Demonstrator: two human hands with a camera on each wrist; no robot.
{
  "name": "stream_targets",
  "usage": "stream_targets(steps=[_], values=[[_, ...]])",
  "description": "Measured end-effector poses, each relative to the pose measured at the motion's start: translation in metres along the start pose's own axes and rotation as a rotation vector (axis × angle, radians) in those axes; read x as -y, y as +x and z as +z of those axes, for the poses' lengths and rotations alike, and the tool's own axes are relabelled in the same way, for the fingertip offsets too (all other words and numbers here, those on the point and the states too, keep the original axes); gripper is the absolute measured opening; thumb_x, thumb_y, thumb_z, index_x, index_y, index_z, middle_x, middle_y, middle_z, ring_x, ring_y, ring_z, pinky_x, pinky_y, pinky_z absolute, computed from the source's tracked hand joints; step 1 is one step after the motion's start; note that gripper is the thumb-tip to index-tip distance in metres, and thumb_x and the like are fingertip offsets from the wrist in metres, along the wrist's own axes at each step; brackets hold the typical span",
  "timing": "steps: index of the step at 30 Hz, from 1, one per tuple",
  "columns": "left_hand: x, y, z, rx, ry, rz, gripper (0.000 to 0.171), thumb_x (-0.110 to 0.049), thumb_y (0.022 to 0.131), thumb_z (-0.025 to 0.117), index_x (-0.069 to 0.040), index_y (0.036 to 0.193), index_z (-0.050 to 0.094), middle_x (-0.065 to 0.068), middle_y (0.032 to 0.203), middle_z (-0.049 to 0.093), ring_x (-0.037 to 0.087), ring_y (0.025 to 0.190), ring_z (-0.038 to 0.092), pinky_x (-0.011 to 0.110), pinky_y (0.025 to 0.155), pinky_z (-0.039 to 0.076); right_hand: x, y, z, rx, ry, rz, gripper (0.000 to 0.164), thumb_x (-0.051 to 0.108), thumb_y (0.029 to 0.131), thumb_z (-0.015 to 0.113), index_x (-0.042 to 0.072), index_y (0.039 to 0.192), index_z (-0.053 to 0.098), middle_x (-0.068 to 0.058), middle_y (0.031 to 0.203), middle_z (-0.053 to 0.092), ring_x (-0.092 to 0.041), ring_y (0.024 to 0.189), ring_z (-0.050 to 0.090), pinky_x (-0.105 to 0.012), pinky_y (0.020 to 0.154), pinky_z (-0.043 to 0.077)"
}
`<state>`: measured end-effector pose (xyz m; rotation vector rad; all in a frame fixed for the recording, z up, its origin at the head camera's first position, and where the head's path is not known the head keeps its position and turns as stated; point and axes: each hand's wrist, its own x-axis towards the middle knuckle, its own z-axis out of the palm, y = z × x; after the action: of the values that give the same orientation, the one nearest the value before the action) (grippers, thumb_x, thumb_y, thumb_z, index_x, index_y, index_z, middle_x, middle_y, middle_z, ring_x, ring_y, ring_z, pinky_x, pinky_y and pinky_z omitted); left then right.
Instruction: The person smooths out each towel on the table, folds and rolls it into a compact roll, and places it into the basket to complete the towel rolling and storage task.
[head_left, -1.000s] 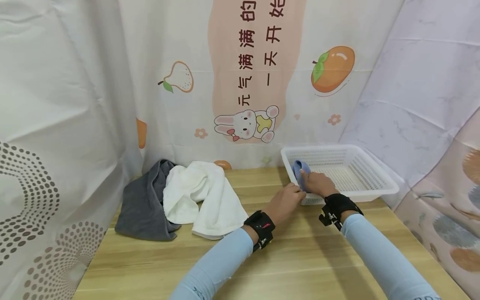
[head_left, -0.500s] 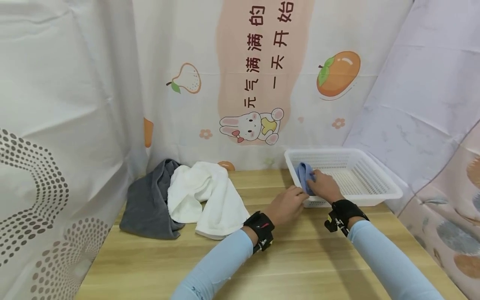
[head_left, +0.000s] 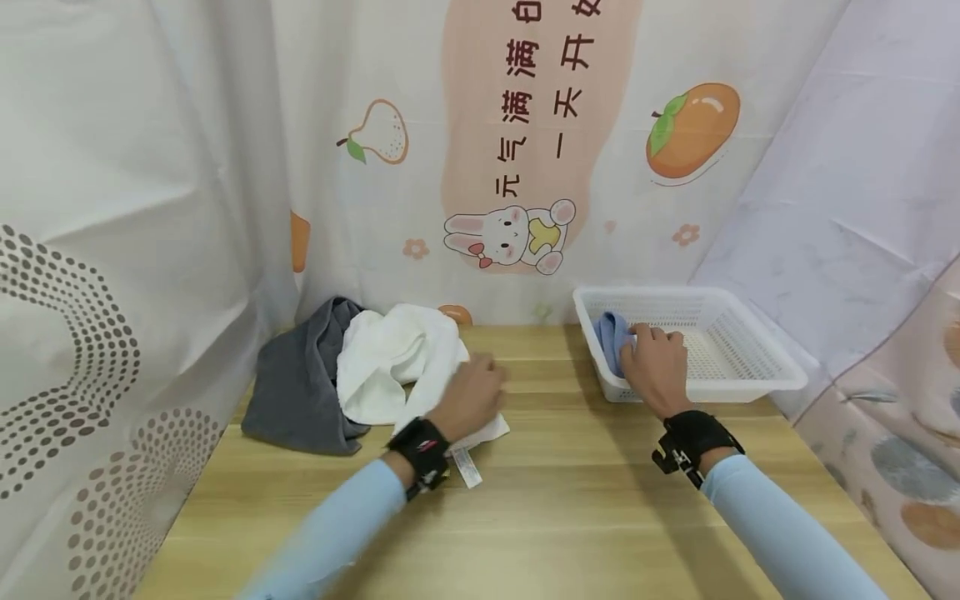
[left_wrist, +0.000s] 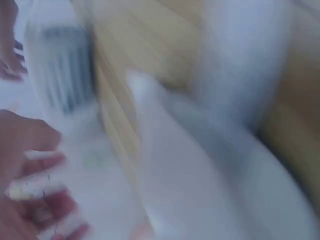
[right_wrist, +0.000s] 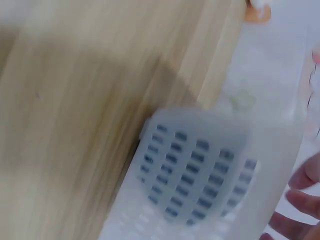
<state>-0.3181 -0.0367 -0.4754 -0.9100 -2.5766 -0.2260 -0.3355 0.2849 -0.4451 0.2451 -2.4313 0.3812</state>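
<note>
In the head view, my left hand point(head_left: 474, 398) is over the right part of a crumpled white towel point(head_left: 390, 367), slightly blurred. Its fingers hang loosely curled with nothing in them in the left wrist view, where the towel point(left_wrist: 185, 185) is smeared by motion. My right hand point(head_left: 657, 367) is at the front left of a white slotted plastic basket point(head_left: 757, 385), thumb close by a folded blue cloth point(head_left: 613, 333) that stands against the basket's left wall. The right wrist view catches only relaxed fingers point(right_wrist: 302, 205) beyond the basket wall point(right_wrist: 200, 165).
A dark grey towel point(head_left: 300, 400) lies left of the white one, partly under its edge. A small white label point(head_left: 467, 468) pokes out below the left wrist. Printed curtains point(head_left: 360, 233) enclose the wooden table point(head_left: 540, 500) at the back and sides.
My left hand has left the basket's front left corner and moved left over the white towel. My right hand has eased back from the blue cloth, which stays in the basket.
</note>
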Motion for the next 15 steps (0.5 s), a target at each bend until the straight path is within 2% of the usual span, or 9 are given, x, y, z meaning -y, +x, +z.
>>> stream_targets(steps=[3,5,6,8,10,12,13,14,15], values=[[0.038,-0.036,-0.008,0.072,0.156,-0.145,0.048,-0.044,0.091,0.076,0.000,0.109,0.068,0.020,0.102,0.062,0.036,0.093,0.060,0.046,0.071,0.053,0.023,0.000,0.004,-0.142,-0.016,-0.163,0.018,0.000,0.088,0.060,-0.008,0.100,0.070,-0.028,0.095,0.069,-0.049,0.088,0.060,-0.060,0.084,0.043],[0.055,-0.056,-0.005,0.125,0.170,-0.193,0.061,-0.053,0.091,0.074,0.003,0.113,0.065,0.023,0.103,0.061,0.039,0.095,0.060,0.050,0.073,0.053,0.044,-0.001,0.006,-0.118,0.008,-0.243,0.015,0.001,0.087,0.061,-0.006,0.097,0.070,-0.024,0.093,0.071,-0.047,0.089,0.061,-0.058,0.082,0.045],[0.061,-0.065,-0.004,0.134,0.135,-0.190,0.063,-0.054,0.091,0.075,0.004,0.114,0.064,0.022,0.102,0.061,0.038,0.093,0.061,0.051,0.072,0.053,0.056,-0.003,0.008,-0.075,0.024,-0.258,0.014,0.002,0.088,0.060,-0.004,0.097,0.070,-0.022,0.091,0.071,-0.046,0.087,0.061,-0.056,0.079,0.047],[0.065,-0.078,-0.001,0.171,0.001,-0.158,0.064,-0.052,0.095,0.070,0.005,0.122,0.061,0.022,0.109,0.063,0.036,0.100,0.063,0.051,0.077,0.054,0.080,-0.010,0.013,0.071,0.072,-0.254,0.016,0.006,0.090,0.060,-0.002,0.100,0.070,-0.019,0.089,0.071,-0.042,0.084,0.063,-0.053,0.072,0.051],[0.058,-0.083,-0.005,0.243,-0.243,-0.112,0.059,-0.048,0.101,0.063,0.002,0.131,0.059,0.019,0.115,0.065,0.032,0.106,0.064,0.048,0.084,0.054,0.103,-0.021,0.019,0.291,0.114,-0.194,0.024,0.015,0.094,0.063,-0.002,0.111,0.067,-0.019,0.095,0.072,-0.040,0.086,0.066,-0.051,0.070,0.054],[0.047,-0.083,-0.011,0.316,-0.455,-0.049,0.051,-0.045,0.106,0.056,-0.004,0.135,0.061,0.012,0.123,0.068,0.024,0.111,0.065,0.043,0.092,0.053,0.122,-0.032,0.028,0.502,0.121,-0.123,0.040,0.026,0.097,0.066,-0.004,0.123,0.061,-0.023,0.102,0.070,-0.042,0.089,0.067,-0.051,0.072,0.055],[0.042,-0.082,-0.014,0.342,-0.520,-0.019,0.047,-0.042,0.107,0.054,-0.006,0.136,0.062,0.009,0.126,0.068,0.021,0.114,0.064,0.040,0.095,0.052,0.129,-0.038,0.032,0.588,0.110,-0.104,0.050,0.031,0.096,0.069,-0.005,0.129,0.058,-0.025,0.105,0.068,-0.044,0.092,0.065,-0.052,0.073,0.055],[0.037,-0.081,-0.017,0.352,-0.537,0.013,0.042,-0.040,0.108,0.052,-0.009,0.135,0.065,0.004,0.125,0.069,0.018,0.115,0.063,0.037,0.097,0.050,0.135,-0.044,0.037,0.653,0.091,-0.094,0.058,0.035,0.095,0.071,-0.005,0.133,0.054,-0.027,0.109,0.066,-0.046,0.094,0.064,-0.054,0.075,0.054],[0.036,-0.080,-0.020,0.331,-0.502,0.059,0.036,-0.037,0.108,0.053,-0.012,0.130,0.068,0.001,0.121,0.070,0.017,0.111,0.064,0.036,0.094,0.051,0.139,-0.050,0.040,0.694,0.071,-0.098,0.062,0.036,0.094,0.073,-0.005,0.136,0.052,-0.027,0.109,0.064,-0.047,0.094,0.062,-0.055,0.076,0.053]])
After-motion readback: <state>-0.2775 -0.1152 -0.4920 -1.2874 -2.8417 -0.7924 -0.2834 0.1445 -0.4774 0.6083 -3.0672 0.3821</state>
